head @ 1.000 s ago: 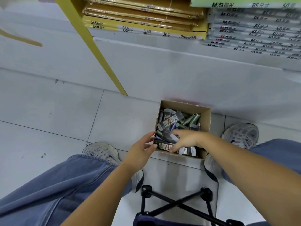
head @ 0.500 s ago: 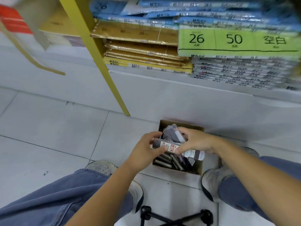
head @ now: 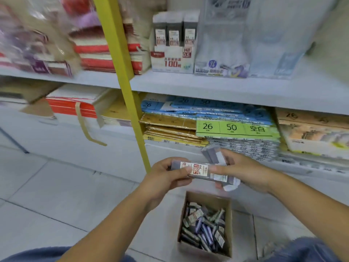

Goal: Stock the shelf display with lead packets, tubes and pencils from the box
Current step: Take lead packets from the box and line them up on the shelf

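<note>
A flat grey lead packet with a red-and-white label lay level, pinched at either end by the left hand and right hand. More grey packets stuck up from the right hand. Below, an open cardboard box on the floor held jumbled grey, green and purple tubes.

The pale tiled floor carries an open cardboard box, standing just in front of the shelving. On the upper shelf, right of the yellow post, a white display carton holds grey lead packets upright, with translucent bagged goods touching its right side and red-and-white stacks left of the post. On the lower shelf lie flat piles of paper packs, blue over gold, beside a green-labelled pack.
</note>
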A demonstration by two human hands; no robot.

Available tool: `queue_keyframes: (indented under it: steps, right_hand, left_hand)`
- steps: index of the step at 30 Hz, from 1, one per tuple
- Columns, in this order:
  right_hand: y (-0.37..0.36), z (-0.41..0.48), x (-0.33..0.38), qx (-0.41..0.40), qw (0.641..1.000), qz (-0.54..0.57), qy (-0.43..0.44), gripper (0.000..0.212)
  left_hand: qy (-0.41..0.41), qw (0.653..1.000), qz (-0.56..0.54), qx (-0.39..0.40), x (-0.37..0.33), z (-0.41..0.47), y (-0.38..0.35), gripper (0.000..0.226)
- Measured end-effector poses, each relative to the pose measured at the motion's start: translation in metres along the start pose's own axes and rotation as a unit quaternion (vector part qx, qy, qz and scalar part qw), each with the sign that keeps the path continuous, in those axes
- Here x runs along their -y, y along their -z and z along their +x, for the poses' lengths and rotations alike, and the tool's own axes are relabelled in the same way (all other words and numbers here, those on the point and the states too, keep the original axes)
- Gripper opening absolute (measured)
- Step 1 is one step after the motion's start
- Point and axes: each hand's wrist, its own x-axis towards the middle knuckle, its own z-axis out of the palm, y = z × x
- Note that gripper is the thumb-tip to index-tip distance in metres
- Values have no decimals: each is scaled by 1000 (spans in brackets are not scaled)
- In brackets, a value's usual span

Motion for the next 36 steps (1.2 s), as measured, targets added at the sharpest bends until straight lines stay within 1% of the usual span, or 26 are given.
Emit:
queue_keyframes:
  steps: [4,6,9,13,15,17,20,23,25,29,32,34,36]
  right_hand:
    - [0,-8,40,-75,993,0,90,63]
    - [3,-8,57,-86,989,-7,118,64]
    - [10,-11,84,-67,988,-47,134,66]
    - [18,-10,102,-43,985,-100,136,65]
    - [18,-5,103,-35,981,-140,131,66]
    - [16,1,103,-20,974,-188,126,62]
    - [11,13,103,-7,974,-188,129,55]
    - [5,21,107,-30,968,-199,149,55]
    - [2,27,110,-47,967,-181,170,54]
    - [-8,34,113,-86,967,-123,204,41]
    - [-10,39,109,-102,972,-89,194,39]
    - [-12,39,107,-87,978,-45,186,30]
    - [-13,37,107,-91,977,-45,187,19]
  left_hand:
    - [-49,999,-13,-6,-40,-11,-10,41]
    - [-61,998,4,-1,-58,-15,-13,44]
    - [-56,992,110,17,-87,-16,-11,37]
    - [-30,959,267,91,-114,-10,-4,35]
    - [-23,944,306,120,-117,-6,0,30]
    - [-17,933,333,139,-115,-3,4,26]
    - [2,917,370,150,-111,3,6,30]
    - [27,917,358,173,-107,7,3,38]
    - [-2,916,362,172,-106,8,2,36]
    - [-66,934,322,140,-104,9,6,30]
    - [-94,953,266,114,-102,9,11,25]
    - [-110,965,222,90,-104,8,15,29]
    - [-125,971,193,68,-106,6,19,41]
